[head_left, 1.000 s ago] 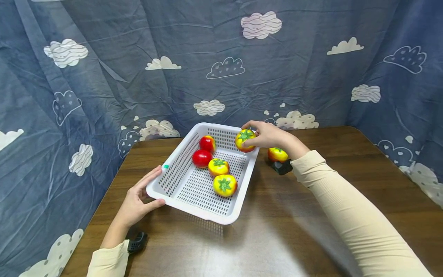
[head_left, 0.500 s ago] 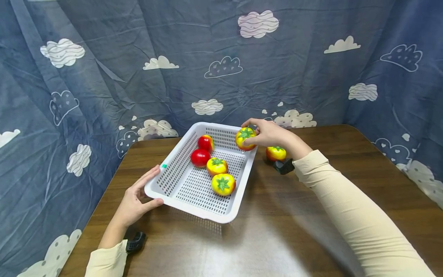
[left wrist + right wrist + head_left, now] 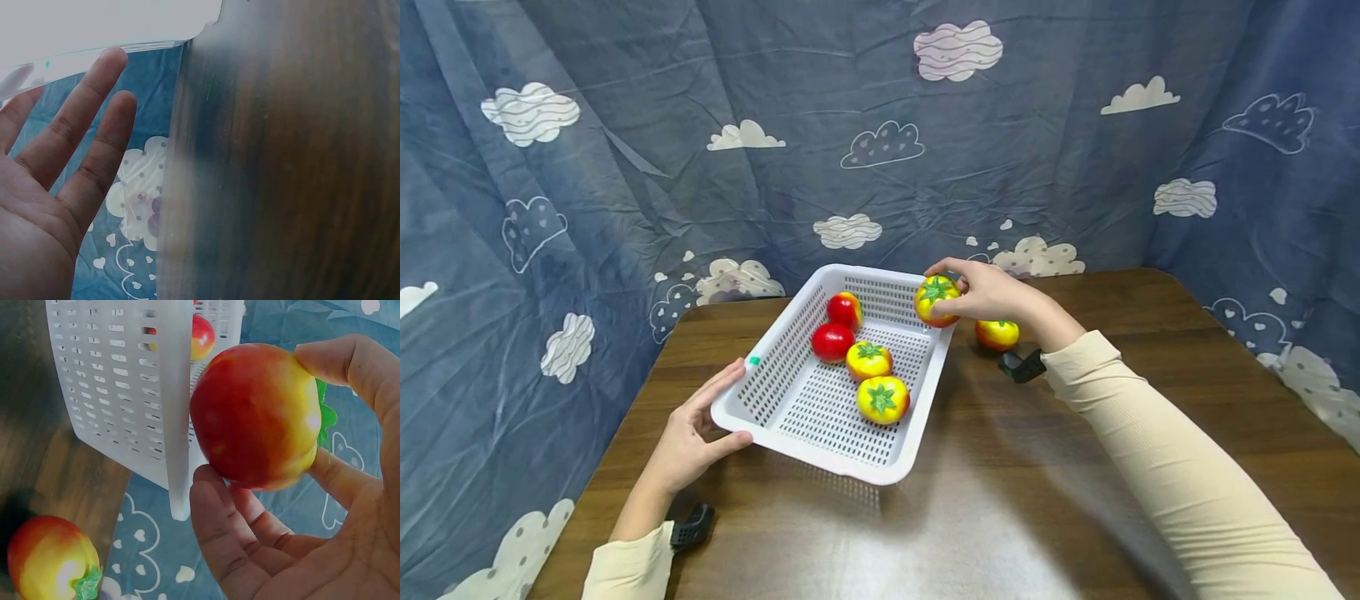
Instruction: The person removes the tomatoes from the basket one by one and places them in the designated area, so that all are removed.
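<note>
My right hand (image 3: pixel 988 293) pinches a red and yellow toy tomato (image 3: pixel 256 415) with a green leafy top, over the far right corner of a white perforated plastic basket (image 3: pixel 820 454). In the right wrist view, thumb and fingers hold it from opposite sides, close beside the basket's rim. My left hand (image 3: pixel 688 442) touches the basket's near left corner, thumb at the front rim and straight fingers along the left side. Inside the basket lie two yellow tomatoes, one nearer (image 3: pixel 883 400) and one behind it (image 3: pixel 869 361), plus two mostly red pieces, a front one (image 3: pixel 832 342) and a back one (image 3: pixel 845 310).
Another red and yellow tomato (image 3: pixel 997 335) lies on the wooden table (image 3: pixel 1000 517), right of the basket and partly behind my right hand. A blue curtain (image 3: pixel 737 75) with white clouds hangs behind and left of the table.
The right hand with the tomato has shifted very slightly right relative to the basket. The whole head view has drifted a little. The left hand keeps its place at the basket's corner.
</note>
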{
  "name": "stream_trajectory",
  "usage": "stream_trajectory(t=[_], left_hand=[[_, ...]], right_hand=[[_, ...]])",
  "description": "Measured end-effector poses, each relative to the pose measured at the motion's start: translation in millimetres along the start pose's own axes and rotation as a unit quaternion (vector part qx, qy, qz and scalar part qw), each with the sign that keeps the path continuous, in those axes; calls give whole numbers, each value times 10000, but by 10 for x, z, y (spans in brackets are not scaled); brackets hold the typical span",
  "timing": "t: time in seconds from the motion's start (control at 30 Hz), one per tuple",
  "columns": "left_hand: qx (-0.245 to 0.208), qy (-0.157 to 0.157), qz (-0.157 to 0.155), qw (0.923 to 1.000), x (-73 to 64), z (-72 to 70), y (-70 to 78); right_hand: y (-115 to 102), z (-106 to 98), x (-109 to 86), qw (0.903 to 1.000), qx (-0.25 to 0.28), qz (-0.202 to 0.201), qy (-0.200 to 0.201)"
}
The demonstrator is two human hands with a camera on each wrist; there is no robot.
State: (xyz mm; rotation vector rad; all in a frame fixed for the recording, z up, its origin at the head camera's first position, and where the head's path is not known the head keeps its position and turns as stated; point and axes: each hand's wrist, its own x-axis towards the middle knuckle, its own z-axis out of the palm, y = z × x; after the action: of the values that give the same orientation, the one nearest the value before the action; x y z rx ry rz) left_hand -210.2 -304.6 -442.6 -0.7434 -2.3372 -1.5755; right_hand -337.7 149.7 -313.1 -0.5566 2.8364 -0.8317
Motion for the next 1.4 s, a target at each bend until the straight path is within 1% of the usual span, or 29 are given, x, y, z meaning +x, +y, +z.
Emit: stream_trajectory(t=[0.13,0.27,0.5,0.83,0.93,1.1,1.4], left_hand=[[14,17,11,10000,-20,-18,17],[7,-28,7,10000,-26,-8,23],[10,-8,-7,10000,-21,9,33],[106,11,-158,9998,-35,6,24],[102,6,-151,9998,-29,6,20],[48,-10,-131,9999,-15,8,21],[61,-10,-221,9997,1,7,6]], right_hand=[[-5,24,3,9999,-20,-148,-23],[6,48,13,9998,-49,-195,5],[27,66,12,9995,-115,-261,112],[44,34,-65,9997,177,0,179],[72,13,-90,9996,168,11,231],[113,-29,-142,9991,307,115,269],[223,-94,-199,9983,434,235,300]])
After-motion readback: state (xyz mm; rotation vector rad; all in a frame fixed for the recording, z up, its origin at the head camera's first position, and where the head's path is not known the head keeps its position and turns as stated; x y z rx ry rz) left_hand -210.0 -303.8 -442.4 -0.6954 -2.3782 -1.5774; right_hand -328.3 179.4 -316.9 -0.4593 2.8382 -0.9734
